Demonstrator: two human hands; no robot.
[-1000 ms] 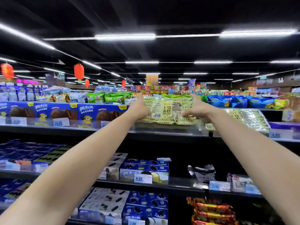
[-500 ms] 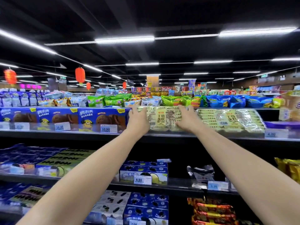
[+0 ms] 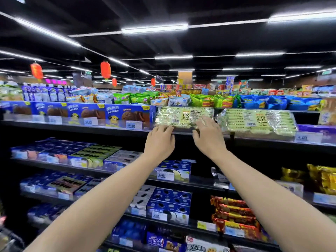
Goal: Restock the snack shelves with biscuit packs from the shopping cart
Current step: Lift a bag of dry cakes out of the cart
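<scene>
Touching shiny pale-green plastic-wrapped biscuit pack [image 3: 183,117] with left hand [image 3: 160,140] and right hand [image 3: 209,137], grip spread. Could snag and drag it off black shelf lip [image 3: 109,129], tbh.

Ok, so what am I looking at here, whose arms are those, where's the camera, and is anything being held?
No machine here: these are a person's two bare arms, filmed by one wide-angle camera worn on their head. They face shop shelves. On the top shelf lies a green dry cake pack, between a second such pack and blue biscuit boxes. The left hand and right hand reach its lower edge with loose fingers; neither seems to grip it, so nothing is held.
</scene>
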